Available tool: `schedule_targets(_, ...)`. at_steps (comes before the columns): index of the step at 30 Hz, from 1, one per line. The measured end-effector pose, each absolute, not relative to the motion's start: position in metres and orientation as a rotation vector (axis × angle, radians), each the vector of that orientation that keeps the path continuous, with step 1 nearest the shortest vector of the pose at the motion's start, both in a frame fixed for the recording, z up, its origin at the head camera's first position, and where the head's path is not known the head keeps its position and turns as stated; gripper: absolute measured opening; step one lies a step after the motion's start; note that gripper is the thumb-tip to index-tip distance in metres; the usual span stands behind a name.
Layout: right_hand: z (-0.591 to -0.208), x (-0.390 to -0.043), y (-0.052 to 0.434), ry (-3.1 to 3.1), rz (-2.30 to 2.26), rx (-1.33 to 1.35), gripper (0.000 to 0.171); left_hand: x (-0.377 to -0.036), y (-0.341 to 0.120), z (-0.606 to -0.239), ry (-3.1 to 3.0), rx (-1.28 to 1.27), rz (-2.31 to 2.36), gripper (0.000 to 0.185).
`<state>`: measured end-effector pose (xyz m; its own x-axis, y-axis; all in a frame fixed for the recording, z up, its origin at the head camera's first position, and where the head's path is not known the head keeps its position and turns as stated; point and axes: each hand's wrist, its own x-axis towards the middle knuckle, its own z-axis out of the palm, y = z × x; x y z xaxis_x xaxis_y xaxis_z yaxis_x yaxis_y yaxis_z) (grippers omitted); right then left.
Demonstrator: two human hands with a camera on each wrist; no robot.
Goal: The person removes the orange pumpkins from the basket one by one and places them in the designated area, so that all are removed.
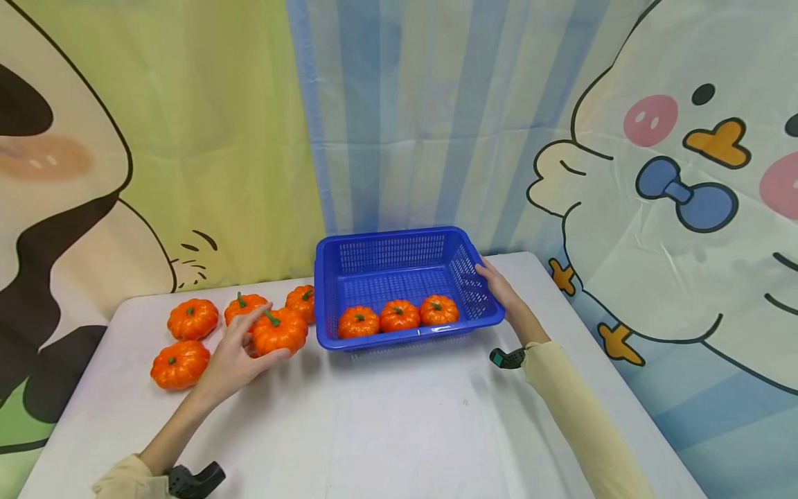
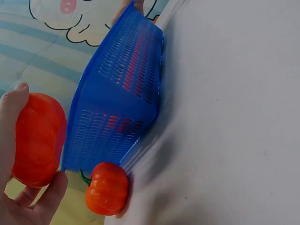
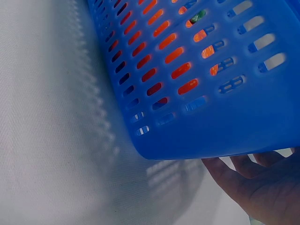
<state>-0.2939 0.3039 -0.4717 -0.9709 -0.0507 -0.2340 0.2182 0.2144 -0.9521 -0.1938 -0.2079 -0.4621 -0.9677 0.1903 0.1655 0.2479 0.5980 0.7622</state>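
My left hand point(image 1: 235, 358) holds a small orange pumpkin point(image 1: 280, 332) with a green stem between thumb and fingers, above the table and left of the basket. In the left wrist view, the held pumpkin point(image 2: 40, 139) is apart from the basket wall. The blue plastic basket point(image 1: 399, 235) has slotted walls and contains three pumpkins point(image 1: 400, 316) in a row along its near side. My right hand point(image 1: 499, 285) grips the basket's right rim; its fingers point(image 3: 225, 176) show at the edge in the right wrist view, the thumb hidden there.
Several more pumpkins point(image 1: 192, 319) lie on the white table point(image 1: 399, 423) at the left, one of them point(image 1: 302, 303) close to the basket's left wall. A printed curtain point(image 1: 399, 118) hangs behind the table. Each wrist bears a dark strapped device point(image 1: 196, 481).
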Motion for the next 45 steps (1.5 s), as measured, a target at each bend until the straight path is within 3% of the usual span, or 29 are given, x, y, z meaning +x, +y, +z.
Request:
schedule_targets(11,-0.471,-0.293,0.304,2.248,-1.848,0.16,0.058,-0.192,-0.199,-0.48,-2.831,-0.255,-1.189,0.089)
schedule_targets(24,-0.47,-0.296,0.303,2.256,-1.876,0.153,0.058,-0.198,-0.173,-0.5,-2.96,-0.284,-1.042,0.098)
schedule_targets(35,-0.468,-0.294,0.304,2.215,-1.9,0.145,0.058,-0.197,-0.167,-0.516,-2.955,-0.328,-1.018,0.094)
schedule_targets(45,-0.472,-0.294,0.305,2.26,-1.865,0.14,0.057,-0.193,-0.172,-0.489,-2.869,-0.444,-1.022,0.094)
